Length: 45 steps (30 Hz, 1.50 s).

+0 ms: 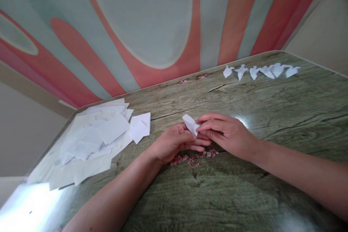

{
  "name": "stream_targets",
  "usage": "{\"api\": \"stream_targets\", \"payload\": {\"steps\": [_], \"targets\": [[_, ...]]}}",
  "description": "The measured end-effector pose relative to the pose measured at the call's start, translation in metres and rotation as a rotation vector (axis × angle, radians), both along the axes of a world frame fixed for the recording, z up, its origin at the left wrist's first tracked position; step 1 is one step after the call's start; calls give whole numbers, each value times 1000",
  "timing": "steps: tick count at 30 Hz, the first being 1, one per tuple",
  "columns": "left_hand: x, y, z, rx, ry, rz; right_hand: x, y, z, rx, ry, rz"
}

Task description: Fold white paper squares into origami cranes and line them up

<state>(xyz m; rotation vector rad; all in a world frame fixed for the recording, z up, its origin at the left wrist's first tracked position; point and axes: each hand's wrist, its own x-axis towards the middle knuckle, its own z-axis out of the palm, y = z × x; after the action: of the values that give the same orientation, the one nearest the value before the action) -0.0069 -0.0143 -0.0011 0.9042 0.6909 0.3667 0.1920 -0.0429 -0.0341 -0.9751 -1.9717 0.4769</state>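
Paper birds [268, 72]: lined up | paper piece [190, 124]: seemingly part-folded, pinched by left hand [176, 139], right hand [228, 132] | sheet pile [87, 141]: unfolded

Bold red and grey, the wall [144, 18] looms right behind a wood-grain table [285, 145], little red flowers [202, 76] dotting its top!

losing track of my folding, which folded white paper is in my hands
The small folded piece held by the left hand and right hand; the bird-like figures sit in a row on the table, untouched.
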Motion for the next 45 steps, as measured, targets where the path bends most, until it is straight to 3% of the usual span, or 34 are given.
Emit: {"api": "stream_targets", "payload": {"steps": [8,12,16,33,45], "targets": [[2,-1,-7,58,69,7,-5,-2,1,-105,61,-36],[6,-2,-8,146,113,37,-7,-2,6,-391,144,-167],[8,-5,-9,236,189,52,-6,-1,10,-594,114,-152],[14,-10,-11,439,389,179,-7,-2,13,-619,70,-139],[15,-7,-7,359,290,296,-1,2,8,-722,215,-139]]}}
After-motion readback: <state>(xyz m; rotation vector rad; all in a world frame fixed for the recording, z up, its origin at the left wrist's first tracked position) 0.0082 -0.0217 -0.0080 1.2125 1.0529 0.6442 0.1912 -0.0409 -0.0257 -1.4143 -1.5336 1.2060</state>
